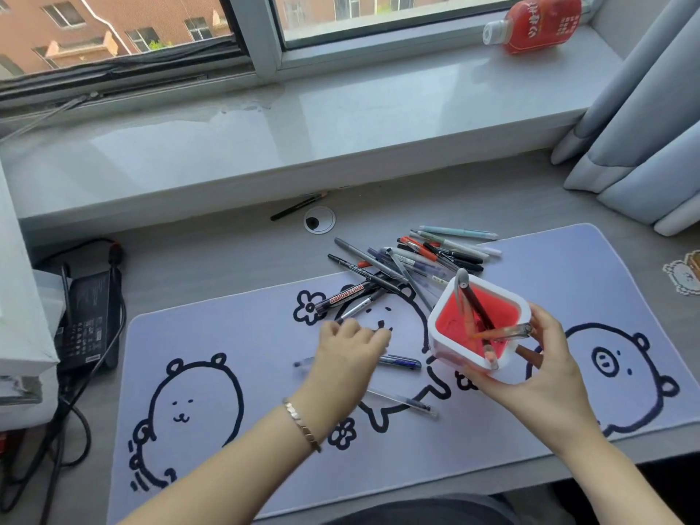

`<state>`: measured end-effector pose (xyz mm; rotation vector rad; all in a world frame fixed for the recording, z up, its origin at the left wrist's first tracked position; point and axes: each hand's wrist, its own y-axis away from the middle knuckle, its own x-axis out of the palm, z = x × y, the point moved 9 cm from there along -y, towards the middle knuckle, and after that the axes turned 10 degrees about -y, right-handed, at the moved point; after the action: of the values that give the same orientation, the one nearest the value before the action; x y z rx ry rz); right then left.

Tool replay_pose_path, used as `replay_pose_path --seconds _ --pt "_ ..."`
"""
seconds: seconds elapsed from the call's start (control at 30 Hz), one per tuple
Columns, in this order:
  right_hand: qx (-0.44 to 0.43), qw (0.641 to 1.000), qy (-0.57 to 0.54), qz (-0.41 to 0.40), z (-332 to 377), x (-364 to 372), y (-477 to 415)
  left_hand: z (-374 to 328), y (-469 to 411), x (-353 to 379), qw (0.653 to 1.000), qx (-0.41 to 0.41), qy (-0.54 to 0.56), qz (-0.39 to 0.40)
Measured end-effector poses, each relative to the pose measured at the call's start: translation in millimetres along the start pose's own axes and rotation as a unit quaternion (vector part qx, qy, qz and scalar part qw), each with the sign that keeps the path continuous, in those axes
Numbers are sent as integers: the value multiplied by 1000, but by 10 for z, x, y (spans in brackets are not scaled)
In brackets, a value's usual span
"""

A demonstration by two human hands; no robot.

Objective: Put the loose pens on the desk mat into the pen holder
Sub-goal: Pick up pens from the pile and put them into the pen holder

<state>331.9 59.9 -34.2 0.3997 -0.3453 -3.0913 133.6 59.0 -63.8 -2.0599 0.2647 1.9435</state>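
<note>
A white pen holder [447, 337] with a red inside is held tilted above the lavender desk mat [549, 282], gripped from below by my right hand [530, 367]. Several pens stand in it. My left hand [350, 344] reaches over the mat's middle, palm down, fingers curled near a silver pen [358, 308]; whether it grips that pen I cannot tell. A blue pen [401, 361] lies partly under that hand. A clear pen [403, 401] lies nearer to me. A pile of loose pens [409, 259] with a whiteboard marker [346, 297] sits at the mat's far edge.
A black pen [295, 208] lies off the mat by the round cable hole [319, 219]. A black power brick and cables [89, 308] sit at the left. A red bottle [538, 24] lies on the windowsill. Grey curtains [644, 145] hang at the right.
</note>
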Motion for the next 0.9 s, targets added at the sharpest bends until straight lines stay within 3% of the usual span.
replay_pose_path --seconds 0.27,0.37,0.43,0.47,0.53,0.6,0.7,0.73,0.8,0.9 --pt "11 1000 8 -3 -96 -51 106 -271 17 608 984 93 70 138" --pt "11 1000 11 8 -109 -35 120 30 9 643 982 -24 102 155" --pt "5 1000 12 18 -97 3 113 289 -27 387 977 -130 133 104" --pt "3 1000 12 22 -90 29 106 402 -52 143 974 -165 150 34" --pt "1 999 10 33 -76 112 90 525 -59 -511 936 -195 267 -124" --pt "-4 999 15 51 -38 239 76 578 -77 -1160 879 -188 381 -218" --pt "-22 996 28 84 55 469 60 541 -99 -1574 751 -171 571 -285" --pt "-30 994 35 94 88 543 56 469 -113 -1601 726 -161 604 -288" --pt "-47 992 43 109 158 653 57 263 -125 -1496 734 -148 608 -263" --pt "-54 993 21 104 245 676 50 26 -83 -1250 817 -107 529 -201"
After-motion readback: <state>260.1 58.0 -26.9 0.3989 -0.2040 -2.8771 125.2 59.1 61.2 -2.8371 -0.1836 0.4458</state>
